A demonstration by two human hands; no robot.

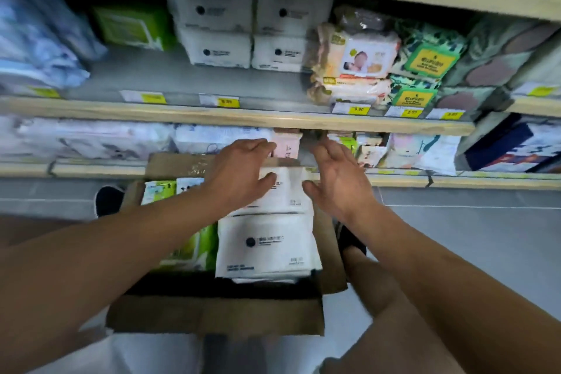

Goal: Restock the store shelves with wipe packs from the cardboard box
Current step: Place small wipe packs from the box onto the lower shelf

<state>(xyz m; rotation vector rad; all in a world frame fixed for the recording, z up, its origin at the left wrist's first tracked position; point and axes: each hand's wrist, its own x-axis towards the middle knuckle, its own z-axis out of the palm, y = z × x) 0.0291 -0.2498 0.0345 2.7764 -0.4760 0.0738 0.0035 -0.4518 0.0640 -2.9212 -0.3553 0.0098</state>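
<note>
Wood-edged store shelves (243,118) stocked with wipes ahead of you, open brown cardboard box (218,313) on the floor below, your left hand (239,173) and right hand (337,179) spread wide, empty, over its white wipe packs (267,246).

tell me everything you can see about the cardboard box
The cardboard box is plain brown corrugated card, open at the top with its flaps folded outward. It sits low in front of the shelves, between the person's arms. Inside lie white wipe packs with a dark round logo on the right and green packs on the left. The left hand rests on the far white pack; the right hand hovers open beside it.
</note>
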